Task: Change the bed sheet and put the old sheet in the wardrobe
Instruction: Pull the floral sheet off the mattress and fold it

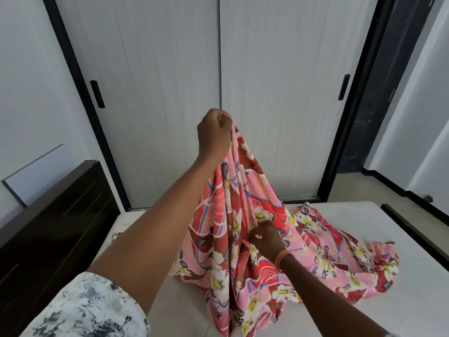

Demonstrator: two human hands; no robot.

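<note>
A dark wooden headboard (56, 210) is seen at the far left, hard against the edge of a bare white mattress (401, 227). A floral sheet (243, 215), pink and red, is held aloft by one gathered end in the left hand (213, 135), whose fingers are closed tightly round the bunched cloth at head height. Lower down, a fold of the hanging cloth is pinched between thumb and fingertips of the right hand (266, 235), an orange band (283, 260) being worn at that wrist. The rest of the sheet is left trailing to the right across the mattress, its ragged hem lying well short of the mattress's right edge.

The step in hand is judged to be the gathering or folding of a sheet; whether it is the old one or the fresh one cannot be told. An edge or corner would next have to be found and drawn level with the raised end.

Behind, the wardrobe (218, 69) is shown with both sliding doors closed, a black handle (97, 94) at the left and another (344, 87) at the right. A door would have to be slid aside before anything is stowed. Only a narrow strip of floor is visible between mattress and wardrobe.
</note>
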